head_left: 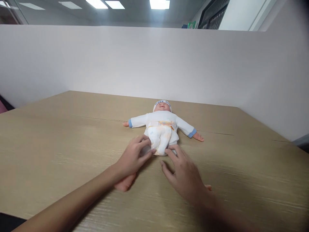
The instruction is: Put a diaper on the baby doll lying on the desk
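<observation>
A baby doll (162,117) in a white top with blue cuffs lies on its back on the table, head away from me and arms spread. A white diaper (159,137) with an orange printed waistband is around its hips. My left hand (135,154) has its fingers curled at the diaper's left leg edge, thumb and fingers pinching there. My right hand (184,170) is at the right leg edge, fingertips touching the diaper and thumb held apart. Both doll legs are mostly hidden under my hands; one foot (125,183) shows below my left wrist.
The wooden table (72,138) extends widely around the doll, with seams across its top. A white partition wall (145,61) rises behind its far edge and along the right side. A dark object (301,141) stands at the far right edge.
</observation>
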`<state>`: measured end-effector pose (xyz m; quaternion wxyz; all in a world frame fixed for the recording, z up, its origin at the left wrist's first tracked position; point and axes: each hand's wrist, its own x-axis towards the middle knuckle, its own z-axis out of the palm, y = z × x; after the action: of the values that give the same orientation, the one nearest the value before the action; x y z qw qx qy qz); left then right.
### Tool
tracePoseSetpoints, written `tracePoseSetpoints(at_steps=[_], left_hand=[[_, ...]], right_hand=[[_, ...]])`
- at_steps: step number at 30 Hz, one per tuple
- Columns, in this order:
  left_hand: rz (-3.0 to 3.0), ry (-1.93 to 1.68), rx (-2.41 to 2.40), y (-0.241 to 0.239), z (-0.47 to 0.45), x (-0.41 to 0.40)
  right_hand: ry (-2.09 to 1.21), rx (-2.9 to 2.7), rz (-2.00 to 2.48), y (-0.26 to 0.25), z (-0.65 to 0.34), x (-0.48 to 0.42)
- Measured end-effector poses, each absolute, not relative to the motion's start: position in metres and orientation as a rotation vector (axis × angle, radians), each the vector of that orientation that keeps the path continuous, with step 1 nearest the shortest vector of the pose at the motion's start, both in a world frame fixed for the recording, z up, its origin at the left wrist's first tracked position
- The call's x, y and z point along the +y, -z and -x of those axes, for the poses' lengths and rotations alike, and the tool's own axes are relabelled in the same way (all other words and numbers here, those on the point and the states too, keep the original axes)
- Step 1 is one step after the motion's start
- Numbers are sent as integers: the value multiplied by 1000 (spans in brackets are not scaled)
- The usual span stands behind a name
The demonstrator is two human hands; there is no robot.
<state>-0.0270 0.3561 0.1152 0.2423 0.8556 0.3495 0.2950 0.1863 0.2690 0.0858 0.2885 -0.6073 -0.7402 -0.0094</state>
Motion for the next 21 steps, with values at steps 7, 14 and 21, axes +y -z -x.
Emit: tracePoseSetpoints(at_steps=[7,14,21], left_hand=[[-2285,-832,886,-119,26,355],[-2248,-742,1010,-119,27,356],[-1938,-871,1013,-114,26,358]], right_hand=[[-151,-1948,1570,-93,-181,269],[-281,-1772,1707,-94,-180,274],[-481,-1447,1559,-92,-188,280]])
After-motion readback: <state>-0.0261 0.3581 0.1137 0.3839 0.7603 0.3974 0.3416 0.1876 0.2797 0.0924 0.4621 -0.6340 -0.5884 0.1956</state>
